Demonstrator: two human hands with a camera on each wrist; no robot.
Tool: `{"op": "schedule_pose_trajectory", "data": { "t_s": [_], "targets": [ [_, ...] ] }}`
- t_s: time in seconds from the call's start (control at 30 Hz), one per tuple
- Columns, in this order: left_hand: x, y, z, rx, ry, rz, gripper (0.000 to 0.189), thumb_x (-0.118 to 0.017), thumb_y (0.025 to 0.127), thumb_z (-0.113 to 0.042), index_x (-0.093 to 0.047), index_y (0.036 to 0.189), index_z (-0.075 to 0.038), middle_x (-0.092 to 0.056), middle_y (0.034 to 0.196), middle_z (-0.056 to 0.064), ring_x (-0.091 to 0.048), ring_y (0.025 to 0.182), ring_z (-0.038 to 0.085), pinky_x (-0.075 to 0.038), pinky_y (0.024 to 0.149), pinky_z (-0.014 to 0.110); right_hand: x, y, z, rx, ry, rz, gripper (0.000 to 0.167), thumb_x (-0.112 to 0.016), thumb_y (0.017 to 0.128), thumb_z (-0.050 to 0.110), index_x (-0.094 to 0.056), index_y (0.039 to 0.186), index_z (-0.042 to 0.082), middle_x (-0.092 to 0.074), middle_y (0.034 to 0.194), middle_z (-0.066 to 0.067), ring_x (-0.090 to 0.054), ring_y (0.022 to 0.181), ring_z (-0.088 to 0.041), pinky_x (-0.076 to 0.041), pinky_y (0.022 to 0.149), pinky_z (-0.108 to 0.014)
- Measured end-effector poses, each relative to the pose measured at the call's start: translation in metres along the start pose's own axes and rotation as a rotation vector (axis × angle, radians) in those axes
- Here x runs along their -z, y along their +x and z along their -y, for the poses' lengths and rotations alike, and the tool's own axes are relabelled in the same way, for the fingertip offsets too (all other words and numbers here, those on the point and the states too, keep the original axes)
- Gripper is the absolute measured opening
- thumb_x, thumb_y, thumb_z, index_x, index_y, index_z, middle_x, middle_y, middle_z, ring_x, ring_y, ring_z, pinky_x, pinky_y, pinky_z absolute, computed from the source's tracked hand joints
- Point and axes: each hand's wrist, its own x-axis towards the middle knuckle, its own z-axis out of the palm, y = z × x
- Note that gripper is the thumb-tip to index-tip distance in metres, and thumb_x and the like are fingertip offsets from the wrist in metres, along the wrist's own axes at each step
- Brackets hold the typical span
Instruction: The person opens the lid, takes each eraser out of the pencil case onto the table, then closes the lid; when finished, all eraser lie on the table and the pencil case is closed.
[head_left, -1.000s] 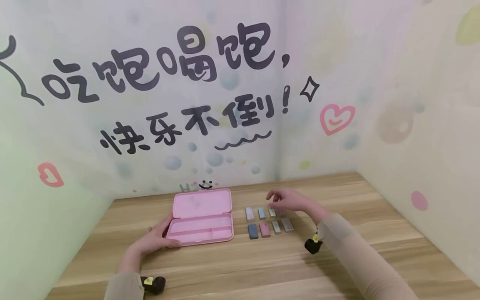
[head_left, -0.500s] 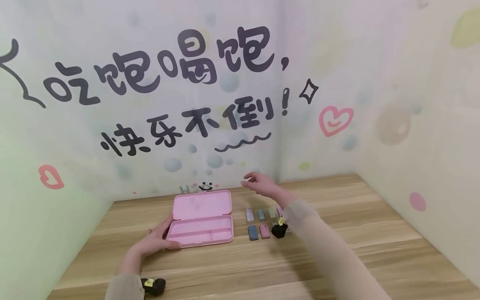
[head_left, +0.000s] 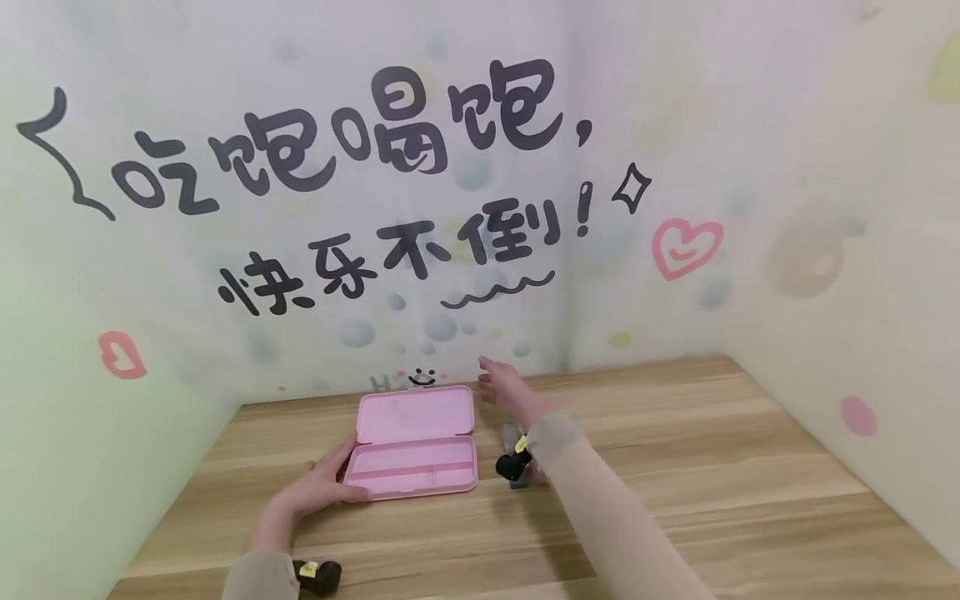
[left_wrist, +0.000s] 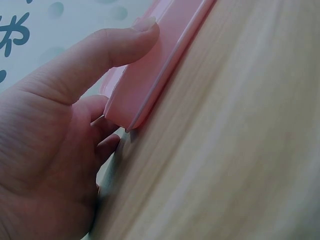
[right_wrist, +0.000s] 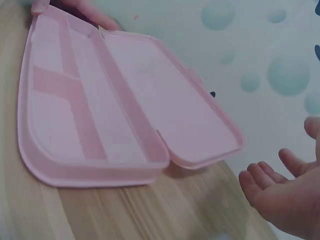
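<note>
A pink pencil case (head_left: 416, 414) lies open on the table, its lid tilted back toward the wall. Its divided tray (right_wrist: 95, 115) holds nothing. My left hand (head_left: 318, 487) grips the case's left end; the left wrist view shows the thumb over the rim and the fingers at the end wall. To the right of the lid my right hand (head_left: 510, 392) is raised near the wall. In the right wrist view its fingers (right_wrist: 262, 175) are spread and loosely bent, apart from the case, with nothing held. Small blocks like erasers, one blue (head_left: 519, 482), are mostly hidden behind the right wrist.
The wood-grain table (head_left: 675, 483) meets a printed wall (head_left: 420, 250) close behind the case. Side walls stand at left and right. A black wrist camera (head_left: 513, 464) overlaps the small blocks, and another (head_left: 321, 577) sits at the left cuff.
My right hand has moved left from above the rows of small blocks to beside the lid, its sleeve now covering most of them. The left hand stays on the case.
</note>
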Motion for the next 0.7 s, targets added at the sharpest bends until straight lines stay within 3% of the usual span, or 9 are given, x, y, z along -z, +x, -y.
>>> {"op": "schedule_pose_trajectory", "data": {
  "t_s": [0.3,0.43,0.6,0.7],
  "targets": [
    [-0.002,0.003,0.005,0.027,0.003,-0.002,0.115,-0.079,0.075,-0.042,-0.006,0.155,-0.002,-0.010,0.157,0.027,-0.005,0.142,0.048,0.010,0.107,0.067,-0.013,0.008,-0.024,-0.130,0.190,0.065,0.060,-0.036,0.106,0.029,-0.023,0.145,-0.014,-0.027,0.149,-0.033,-0.033,0.136,-0.042,-0.031,0.110,-0.047],
    [0.000,0.003,0.001,0.036,0.014,0.011,0.114,-0.079,0.077,-0.039,-0.005,0.155,-0.002,-0.007,0.158,0.026,-0.004,0.143,0.046,0.010,0.107,0.066,-0.019,0.012,-0.026,-0.154,0.219,0.049,0.058,-0.034,0.106,0.029,-0.025,0.145,-0.014,-0.034,0.145,-0.032,-0.037,0.133,-0.040,-0.032,0.110,-0.047],
    [0.000,0.004,0.000,0.036,0.025,0.008,0.113,-0.079,0.076,-0.037,-0.006,0.155,-0.003,-0.008,0.158,0.026,-0.004,0.143,0.046,0.009,0.107,0.067,-0.025,0.017,-0.028,-0.190,0.233,0.006,0.050,-0.036,0.107,0.027,-0.037,0.140,-0.010,-0.046,0.131,-0.024,-0.046,0.116,-0.029,-0.039,0.102,-0.039],
    [0.000,0.004,0.001,0.039,0.019,0.008,0.113,-0.079,0.076,-0.037,-0.005,0.155,-0.003,-0.008,0.158,0.026,-0.004,0.143,0.046,0.010,0.107,0.067,-0.027,0.018,-0.029,-0.202,0.239,0.007,0.050,-0.036,0.107,0.025,-0.034,0.142,-0.010,-0.042,0.138,-0.023,-0.043,0.121,-0.027,-0.037,0.103,-0.037]
  ]
}}
